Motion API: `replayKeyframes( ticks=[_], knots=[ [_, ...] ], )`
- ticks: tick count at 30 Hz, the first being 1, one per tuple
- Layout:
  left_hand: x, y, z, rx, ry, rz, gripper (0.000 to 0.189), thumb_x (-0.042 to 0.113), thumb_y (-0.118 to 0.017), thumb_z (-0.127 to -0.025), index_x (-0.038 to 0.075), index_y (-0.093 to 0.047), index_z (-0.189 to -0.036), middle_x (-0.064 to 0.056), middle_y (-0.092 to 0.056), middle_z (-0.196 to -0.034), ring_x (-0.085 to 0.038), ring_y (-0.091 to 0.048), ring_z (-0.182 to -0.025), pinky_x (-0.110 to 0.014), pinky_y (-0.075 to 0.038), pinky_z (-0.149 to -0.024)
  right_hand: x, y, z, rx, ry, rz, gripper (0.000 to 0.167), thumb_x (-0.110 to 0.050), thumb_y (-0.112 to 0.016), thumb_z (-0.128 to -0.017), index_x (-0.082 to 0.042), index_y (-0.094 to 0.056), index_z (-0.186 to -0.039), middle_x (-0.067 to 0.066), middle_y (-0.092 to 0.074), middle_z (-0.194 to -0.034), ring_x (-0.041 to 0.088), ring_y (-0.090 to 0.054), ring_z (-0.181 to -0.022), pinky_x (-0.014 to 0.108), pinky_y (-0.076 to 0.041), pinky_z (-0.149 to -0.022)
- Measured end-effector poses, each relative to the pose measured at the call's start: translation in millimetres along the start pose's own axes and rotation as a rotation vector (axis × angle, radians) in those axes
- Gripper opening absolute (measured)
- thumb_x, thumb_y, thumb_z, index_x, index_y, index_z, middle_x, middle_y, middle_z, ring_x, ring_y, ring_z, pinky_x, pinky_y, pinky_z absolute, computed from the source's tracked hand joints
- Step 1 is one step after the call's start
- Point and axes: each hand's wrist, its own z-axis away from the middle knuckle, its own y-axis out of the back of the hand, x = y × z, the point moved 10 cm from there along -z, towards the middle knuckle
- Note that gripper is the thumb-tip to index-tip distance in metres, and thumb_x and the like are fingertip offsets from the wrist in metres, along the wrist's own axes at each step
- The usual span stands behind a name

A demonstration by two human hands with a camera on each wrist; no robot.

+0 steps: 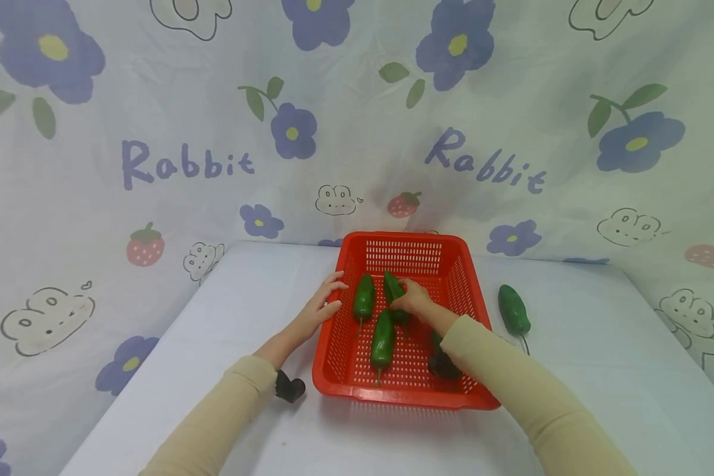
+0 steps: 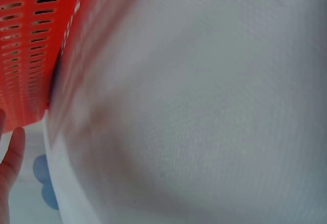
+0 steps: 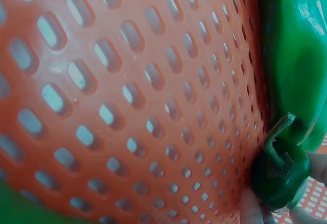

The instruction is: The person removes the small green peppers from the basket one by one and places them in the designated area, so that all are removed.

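My right hand reaches into a red perforated basket and grips a green pepper, its curved stem showing between thumb and fingers in the right wrist view. Another long green pepper lies close beside it. On the basket floor, one green pepper lies by the left wall and another nearer the front. My right forearm partly covers a further green shape. With fingers spread and extended, my left hand touches the basket's left rim; its fingertips appear beside the wall in the left wrist view.
Outside the basket, a single green pepper lies to the right on the white table. A patterned curtain with flowers and rabbits hangs behind the table. Dark wrist-worn devices show beneath both forearms.
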Motion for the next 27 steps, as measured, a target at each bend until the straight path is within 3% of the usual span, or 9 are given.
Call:
replayKeyframes(
  ticks=[7, 12, 16, 23, 27],
  knots=[
    [-33.5, 3.3, -6.0, 0.014, -0.033, -0.008, 0.035, 0.01, -0.04, -0.092, -0.003, -0.039, -0.124, -0.016, -0.014, -0.15, -0.036, -0.012, -0.137, -0.054, -0.034, -0.098, 1, 0, 1.8, 0.002, -0.012, 0.001, 0.064, -0.004, -0.066, -0.078, -0.001, -0.038, -0.135, 0.023, -0.049, -0.12, 0.032, -0.051, -0.103, 0.042, -0.048, -0.085],
    [-34.3, 3.1, -5.8, 0.012, -0.029, -0.008, 0.035, 0.01, -0.04, -0.092, -0.004, -0.039, -0.124, -0.016, -0.013, -0.15, -0.036, -0.012, -0.137, -0.055, -0.035, -0.097, 1, 0, 1.9, 0.004, -0.014, -0.009, 0.064, -0.003, -0.066, -0.077, -0.002, -0.038, -0.135, 0.022, -0.049, -0.12, 0.031, -0.051, -0.102, 0.042, -0.048, -0.084],
    [-28.5, 2.3, -5.0, 0.009, -0.016, -0.008, 0.034, 0.005, -0.038, -0.092, -0.007, -0.037, -0.125, -0.02, -0.011, -0.149, -0.038, -0.011, -0.136, -0.056, -0.035, -0.096, 0, 0, 1.3, 0.004, -0.008, -0.003, 0.065, -0.004, -0.066, -0.077, -0.001, -0.038, -0.135, 0.023, -0.049, -0.121, 0.031, -0.051, -0.102, 0.041, -0.048, -0.084],
    [1.5, -0.8, -0.7, -0.005, -0.016, -0.019, 0.035, -0.001, -0.036, -0.09, -0.014, -0.035, -0.122, -0.03, -0.01, -0.146, -0.045, -0.011, -0.134, -0.058, -0.032, -0.098, 0, 2, 1.1, 0.008, -0.008, -0.005, 0.065, -0.002, -0.067, -0.076, -0.001, -0.039, -0.135, 0.023, -0.048, -0.122, 0.032, -0.05, -0.103, 0.041, -0.048, -0.085],
    [4.3, -1.1, 0.3, -0.006, -0.007, -0.021, 0.034, -0.001, -0.036, -0.091, -0.015, -0.034, -0.122, -0.03, -0.01, -0.146, -0.045, -0.012, -0.134, -0.057, -0.035, -0.095, 0, 2, 1.7, 0.003, -0.012, -0.008, 0.065, -0.002, -0.066, -0.076, -0.002, -0.038, -0.135, 0.023, -0.048, -0.122, 0.032, -0.05, -0.103, 0.042, -0.048, -0.085]
  ],
)
